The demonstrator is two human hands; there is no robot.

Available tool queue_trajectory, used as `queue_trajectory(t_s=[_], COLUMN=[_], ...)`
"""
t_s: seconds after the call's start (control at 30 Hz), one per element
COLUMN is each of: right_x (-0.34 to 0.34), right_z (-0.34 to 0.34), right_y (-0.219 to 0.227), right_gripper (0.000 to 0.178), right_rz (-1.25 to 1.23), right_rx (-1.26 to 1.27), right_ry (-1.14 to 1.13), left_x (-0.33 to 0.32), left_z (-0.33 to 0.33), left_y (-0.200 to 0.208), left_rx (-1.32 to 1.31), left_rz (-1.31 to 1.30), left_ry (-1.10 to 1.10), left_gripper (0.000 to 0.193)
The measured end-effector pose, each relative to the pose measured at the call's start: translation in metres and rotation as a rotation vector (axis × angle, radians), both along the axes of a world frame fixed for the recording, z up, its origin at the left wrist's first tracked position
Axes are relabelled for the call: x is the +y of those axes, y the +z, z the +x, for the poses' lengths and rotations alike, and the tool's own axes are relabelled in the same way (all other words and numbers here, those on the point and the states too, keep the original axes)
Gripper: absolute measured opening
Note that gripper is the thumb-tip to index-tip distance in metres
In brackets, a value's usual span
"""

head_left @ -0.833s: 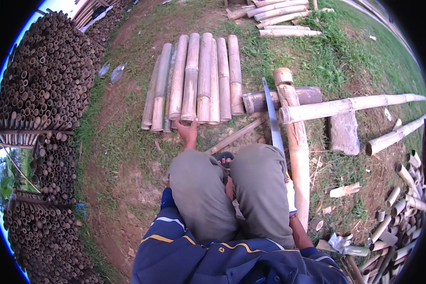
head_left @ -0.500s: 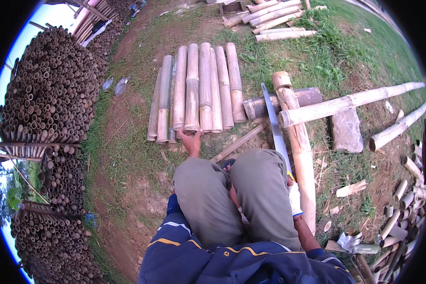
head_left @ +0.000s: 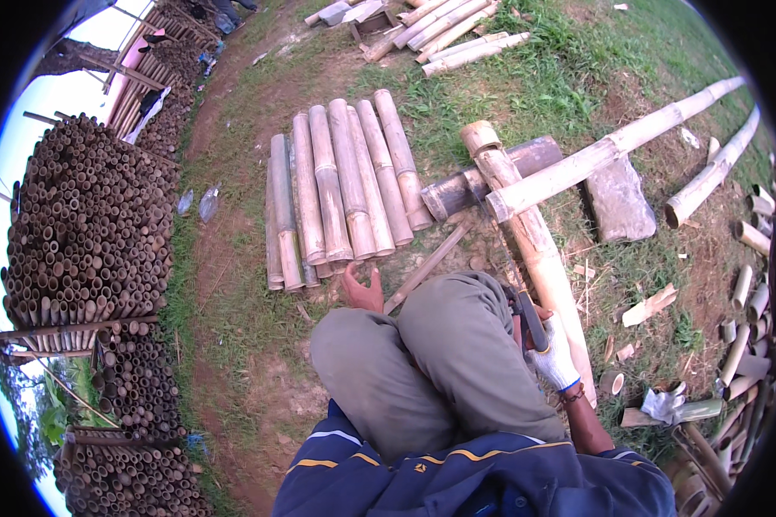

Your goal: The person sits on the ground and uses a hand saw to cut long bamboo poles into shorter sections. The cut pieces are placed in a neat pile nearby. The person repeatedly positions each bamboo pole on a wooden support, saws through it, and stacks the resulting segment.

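My left hand (head_left: 364, 289), bare, has thumb and fingers spread just below the near ends of a row of cut bamboo lengths (head_left: 328, 185) lying side by side on the ground. It holds nothing; whether a fingertip touches the bamboo I cannot tell. In a white glove, my right hand (head_left: 557, 351) grips the dark handle of a hand saw (head_left: 531, 320) beside my right knee. The saw blade is seen nearly edge-on, alongside a thick notched bamboo post (head_left: 535, 237). That post rests across a dark log (head_left: 457, 194).
A long bamboo pole (head_left: 612, 153) crosses the post and passes over a stone block (head_left: 621, 202). Another pole (head_left: 711, 172) lies at right. Bamboo offcuts (head_left: 737, 353) pile up at lower right, split pieces (head_left: 457, 30) lie at the far side, and stacked bamboo (head_left: 86, 224) fills the left.
My left hand has come away from the bamboo end it was touching, moving slightly right with fingers spread. The saw has turned from broadside to nearly edge-on. The view has shifted and tilted.
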State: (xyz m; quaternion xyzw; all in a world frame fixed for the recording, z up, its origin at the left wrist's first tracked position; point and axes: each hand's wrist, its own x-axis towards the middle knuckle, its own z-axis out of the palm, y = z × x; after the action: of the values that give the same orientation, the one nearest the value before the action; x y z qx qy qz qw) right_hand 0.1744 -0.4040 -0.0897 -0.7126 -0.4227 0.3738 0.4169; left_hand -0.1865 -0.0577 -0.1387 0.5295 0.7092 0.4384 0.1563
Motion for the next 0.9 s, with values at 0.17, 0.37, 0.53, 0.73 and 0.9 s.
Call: queue_trajectory(t_s=[0.17, 0.37, 0.53, 0.73, 0.9], right_x=[-0.014, -0.034, -0.042, -0.038, -0.046], right_z=[0.004, 0.013, 0.049, 0.091, 0.109], right_y=[0.054, 0.127, 0.137, 0.071, -0.008], right_gripper=[0.044, 0.049, 0.040, 0.047, 0.059], right_rz=[0.013, 0.234, 0.529, 0.553, 0.086], right_rx=[0.219, 0.519, 0.203, -0.202, -0.242], right_ry=[-0.149, -0.408, -0.615, -1.020, -1.007], left_x=[-0.020, -0.026, -0.025, -0.019, -0.022], left_z=[0.005, 0.004, 0.002, 0.010, 0.007], left_y=[-0.002, 0.000, 0.001, 0.002, 0.006], left_rx=[-0.013, -0.003, 0.008, 0.015, 0.057], left_rz=[-0.051, -0.085, -0.093, -0.117, -0.170], left_ry=[-0.065, -0.113, -0.147, -0.223, -0.360], left_gripper=[0.085, 0.082, 0.080, 0.077, 0.075])
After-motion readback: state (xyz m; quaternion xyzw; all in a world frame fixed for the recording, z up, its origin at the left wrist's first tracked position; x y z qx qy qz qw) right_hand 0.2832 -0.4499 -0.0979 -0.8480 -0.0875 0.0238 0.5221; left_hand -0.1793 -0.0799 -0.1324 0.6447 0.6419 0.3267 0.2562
